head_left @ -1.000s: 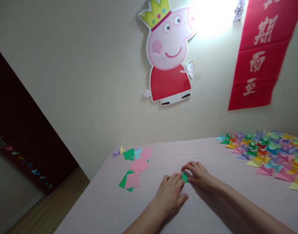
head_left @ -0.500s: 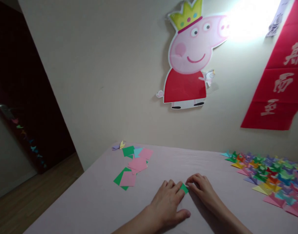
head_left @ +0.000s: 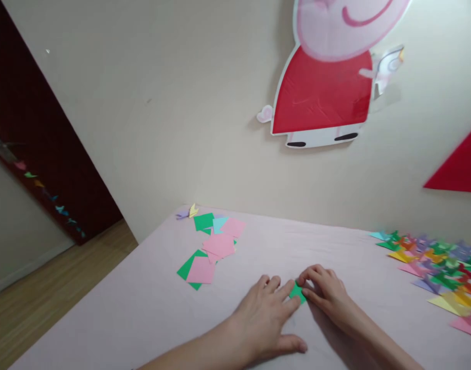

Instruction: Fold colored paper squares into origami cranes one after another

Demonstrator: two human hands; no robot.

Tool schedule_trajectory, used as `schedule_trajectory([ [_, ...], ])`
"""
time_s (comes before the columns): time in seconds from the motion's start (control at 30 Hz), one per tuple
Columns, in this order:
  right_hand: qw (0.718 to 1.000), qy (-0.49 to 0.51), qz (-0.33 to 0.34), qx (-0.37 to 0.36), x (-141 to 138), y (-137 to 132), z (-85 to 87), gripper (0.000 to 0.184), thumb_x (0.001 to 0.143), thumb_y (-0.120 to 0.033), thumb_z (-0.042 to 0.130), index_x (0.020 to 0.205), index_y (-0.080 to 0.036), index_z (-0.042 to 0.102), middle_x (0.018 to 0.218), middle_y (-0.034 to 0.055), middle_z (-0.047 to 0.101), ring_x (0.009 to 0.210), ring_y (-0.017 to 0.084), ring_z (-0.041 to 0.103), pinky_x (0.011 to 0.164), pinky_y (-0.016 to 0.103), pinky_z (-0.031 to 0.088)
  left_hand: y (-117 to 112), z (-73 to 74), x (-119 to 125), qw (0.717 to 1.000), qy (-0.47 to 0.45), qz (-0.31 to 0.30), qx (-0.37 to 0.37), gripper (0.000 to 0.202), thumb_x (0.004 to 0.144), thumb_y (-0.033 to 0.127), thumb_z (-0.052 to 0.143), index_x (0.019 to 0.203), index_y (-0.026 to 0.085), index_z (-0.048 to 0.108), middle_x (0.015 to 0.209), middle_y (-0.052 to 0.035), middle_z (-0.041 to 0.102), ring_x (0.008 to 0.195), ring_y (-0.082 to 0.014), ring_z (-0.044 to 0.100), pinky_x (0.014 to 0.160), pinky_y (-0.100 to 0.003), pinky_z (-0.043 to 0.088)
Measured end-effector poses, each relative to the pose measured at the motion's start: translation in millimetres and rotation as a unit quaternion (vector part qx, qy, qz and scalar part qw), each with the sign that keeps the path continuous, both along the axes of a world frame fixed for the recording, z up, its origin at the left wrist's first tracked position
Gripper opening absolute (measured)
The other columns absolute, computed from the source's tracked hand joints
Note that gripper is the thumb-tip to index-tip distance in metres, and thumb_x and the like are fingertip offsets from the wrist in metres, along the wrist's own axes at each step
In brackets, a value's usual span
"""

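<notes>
Since the earlier frame my view had dropped and swung, so the pig cut-out [head_left: 328,77] on the wall lost its head off the top edge, while both hands had stayed on the small green paper [head_left: 297,291]. It lay flat on the pink table [head_left: 143,318], between my fingers. My left hand [head_left: 264,318] rested palm down, fingers extended, fingertips touching the paper's left edge. My right hand [head_left: 324,290] pressed curled fingers onto its right side. Loose paper squares [head_left: 214,246] lay near the far left; folded paper shapes [head_left: 439,262] crowded the right.
</notes>
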State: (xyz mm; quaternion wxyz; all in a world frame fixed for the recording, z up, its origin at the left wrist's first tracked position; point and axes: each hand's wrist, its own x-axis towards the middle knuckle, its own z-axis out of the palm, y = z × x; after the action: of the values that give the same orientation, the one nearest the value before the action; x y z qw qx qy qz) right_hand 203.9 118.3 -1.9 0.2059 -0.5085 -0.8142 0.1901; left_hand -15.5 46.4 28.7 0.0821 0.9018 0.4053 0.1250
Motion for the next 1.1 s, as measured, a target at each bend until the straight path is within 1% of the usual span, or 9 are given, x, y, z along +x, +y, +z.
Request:
schedule_trajectory([
  [0.13, 1.000, -0.005, 0.010, -0.027, 2, -7, 9.3, 0.019, 0.080, -0.024, 0.058, 0.092, -0.031, 0.069, 0.106, 0.0054, 0.065, 0.100, 0.029, 0.055, 0.089, 0.045, 0.043, -6, 4.7, -12, 1.000, 0.027, -0.003, -0.001, 0.067, 0.091, 0.068, 0.045, 0.138, 0.020, 0.046, 0.147, -0.0089, 0.047, 0.128, -0.0317, 0.042, 0.109, -0.048, 0.028],
  [0.23, 0.999, -0.001, 0.038, -0.040, 6, -8, 12.9, 0.028, 0.077, -0.019, 0.057, 0.098, -0.032, 0.070, 0.109, 0.0049, 0.064, 0.105, 0.029, 0.054, 0.095, 0.048, 0.042, -10, 8.2, -16, 0.999, 0.043, 0.000, 0.005, 0.065, 0.091, 0.067, 0.045, 0.135, 0.020, 0.049, 0.144, -0.0083, 0.049, 0.126, -0.0311, 0.044, 0.108, -0.048, 0.029],
  [0.3, 0.997, 0.011, 0.062, -0.040, 10, -8, 13.3, 0.030, 0.077, -0.018, 0.058, 0.100, -0.033, 0.070, 0.109, 0.0049, 0.064, 0.107, 0.029, 0.054, 0.097, 0.048, 0.042, -11, 9.3, -16, 0.999, 0.044, 0.003, 0.009, 0.065, 0.091, 0.068, 0.046, 0.134, 0.019, 0.050, 0.142, -0.0083, 0.052, 0.125, -0.0304, 0.045, 0.108, -0.047, 0.028],
  [0.47, 0.987, 0.085, 0.130, -0.032, 17, -7, 12.6, 0.022, 0.092, -0.029, 0.051, 0.104, -0.031, 0.069, 0.114, 0.0063, 0.061, 0.113, 0.026, 0.054, 0.102, 0.045, 0.043, -8, 9.5, -16, 1.000, 0.026, 0.003, 0.014, 0.071, 0.090, 0.069, 0.046, 0.142, 0.021, 0.040, 0.144, -0.0075, 0.049, 0.126, -0.0283, 0.042, 0.108, -0.045, 0.029],
  [0.53, 0.984, 0.098, 0.146, -0.032, 18, -6, 14.6, 0.023, 0.095, -0.033, 0.048, 0.103, -0.029, 0.069, 0.114, 0.0073, 0.061, 0.112, 0.025, 0.055, 0.101, 0.044, 0.045, -2, 9.8, -16, 1.000, 0.025, -0.014, 0.013, 0.069, 0.091, 0.068, 0.046, 0.142, 0.023, 0.039, 0.145, -0.0065, 0.047, 0.125, -0.0270, 0.043, 0.107, -0.044, 0.032],
  [0.67, 0.981, 0.096, 0.160, -0.046, 19, 2, 21.6, 0.027, 0.098, -0.039, 0.047, 0.094, -0.027, 0.071, 0.107, 0.0072, 0.062, 0.104, 0.023, 0.060, 0.093, 0.038, 0.050, 13, 8.8, -16, 0.999, 0.026, -0.045, 0.016, 0.061, 0.092, 0.066, 0.045, 0.133, 0.022, 0.047, 0.144, -0.0060, 0.048, 0.126, -0.0272, 0.042, 0.105, -0.042, 0.033],
  [0.83, 0.979, 0.062, 0.194, -0.024, 27, 11, 19.9, 0.022, 0.096, -0.038, 0.054, 0.092, -0.029, 0.074, 0.099, 0.0060, 0.064, 0.097, 0.022, 0.061, 0.083, 0.034, 0.053, 23, 4.2, -12, 0.998, 0.012, -0.059, 0.023, 0.061, 0.093, 0.066, 0.042, 0.130, 0.017, 0.050, 0.146, -0.0086, 0.046, 0.129, -0.0276, 0.040, 0.108, -0.042, 0.029],
  [0.93, 0.977, 0.055, 0.206, -0.015, 32, 12, 17.5, 0.019, 0.095, -0.037, 0.057, 0.095, -0.031, 0.075, 0.101, 0.0066, 0.065, 0.099, 0.023, 0.059, 0.082, 0.035, 0.052, 24, 2.5, -9, 0.997, 0.010, -0.069, 0.018, 0.061, 0.095, 0.065, 0.041, 0.128, 0.014, 0.050, 0.142, -0.0099, 0.050, 0.127, -0.0263, 0.043, 0.108, -0.039, 0.030],
  [1.1, 0.980, 0.072, 0.173, -0.072, 27, 11, 23.9, 0.024, 0.094, -0.044, 0.056, 0.088, -0.031, 0.075, 0.100, 0.0052, 0.065, 0.101, 0.024, 0.055, 0.088, 0.039, 0.049, 26, 2.0, -6, 0.997, 0.006, -0.076, 0.004, 0.059, 0.094, 0.061, 0.047, 0.134, 0.017, 0.047, 0.137, -0.0067, 0.054, 0.123, -0.0253, 0.045, 0.106, -0.039, 0.032],
])
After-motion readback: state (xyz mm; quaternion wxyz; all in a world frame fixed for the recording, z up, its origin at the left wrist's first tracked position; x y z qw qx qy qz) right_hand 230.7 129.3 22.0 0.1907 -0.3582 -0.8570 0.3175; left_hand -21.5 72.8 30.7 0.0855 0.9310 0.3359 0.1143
